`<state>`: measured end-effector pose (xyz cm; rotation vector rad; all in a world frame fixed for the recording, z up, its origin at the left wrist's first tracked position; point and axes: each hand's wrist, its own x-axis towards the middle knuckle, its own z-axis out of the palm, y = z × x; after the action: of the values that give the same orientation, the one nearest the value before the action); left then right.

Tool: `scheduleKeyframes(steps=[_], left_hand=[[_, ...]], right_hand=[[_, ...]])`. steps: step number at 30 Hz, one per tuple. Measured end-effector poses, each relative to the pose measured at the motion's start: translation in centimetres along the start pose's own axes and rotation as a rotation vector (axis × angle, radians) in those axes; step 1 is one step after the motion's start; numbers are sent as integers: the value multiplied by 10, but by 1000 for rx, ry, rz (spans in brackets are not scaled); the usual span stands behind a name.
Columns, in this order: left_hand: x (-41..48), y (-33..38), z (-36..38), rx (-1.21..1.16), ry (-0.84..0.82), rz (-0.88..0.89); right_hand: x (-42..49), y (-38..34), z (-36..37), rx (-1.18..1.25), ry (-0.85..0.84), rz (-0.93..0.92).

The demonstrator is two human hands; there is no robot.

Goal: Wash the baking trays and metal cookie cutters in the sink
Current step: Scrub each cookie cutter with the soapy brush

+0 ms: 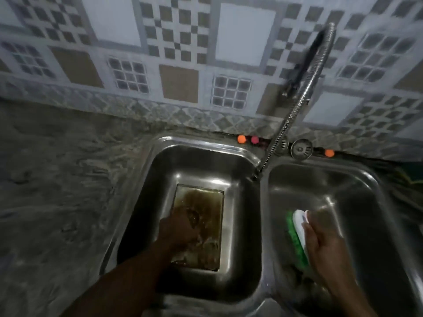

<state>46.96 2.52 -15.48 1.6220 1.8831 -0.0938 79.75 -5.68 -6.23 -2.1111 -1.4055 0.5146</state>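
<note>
A steel sink has two bowls side by side, set into a grey stone bench (57, 179). A baking tray (206, 197) lies flat on the bottom of the left bowl (187, 161). The tray is dirty, with brown water or grease in it.

The left hand (180, 232) reaches down into the near part of the tray and touches it. The picture is dark and blurry there, so I cannot tell if its grip is open or closed, or if it holds anything.

The right hand (320, 243) is over the right bowl (343, 184). Its grip is closed around a scrub brush (297, 227) with a white top and a green underside. The brush is tilted, with the green side turned to the left.

A bendy metal tap hose (297, 110) comes down from the wall, and its end hangs over the strip between the two bowls.

On the far edge of the sink sit an orange ball (241, 139) and a pink ball (254, 140), close together. To the right of them stands a round metal drain cover (301, 148), and just right of that is another orange ball (329, 153). The wall (178, 42) behind has tiles with checked squares.
</note>
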Motion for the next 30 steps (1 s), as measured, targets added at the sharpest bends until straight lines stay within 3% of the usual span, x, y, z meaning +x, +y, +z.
scheduleKeyframes(steps=[3, 7, 13, 17, 25, 30], left_hand=[[16, 0, 0, 126, 68, 64], [26, -4, 2, 146, 107, 71], [16, 9, 2, 156, 262, 95], [-7, 58, 5, 102, 310, 255], [-72, 199, 47, 257, 328, 673], [-78, 249, 106, 372, 173, 702]], right_hand=[[3, 7, 5, -35, 2, -19], [4, 11, 6, -135, -7, -60], [7, 16, 6, -94, 9, -46], [5, 20, -4, -20, 24, -33], [3, 60, -56, 65, 92, 16], [7, 94, -87, 49, 62, 30]])
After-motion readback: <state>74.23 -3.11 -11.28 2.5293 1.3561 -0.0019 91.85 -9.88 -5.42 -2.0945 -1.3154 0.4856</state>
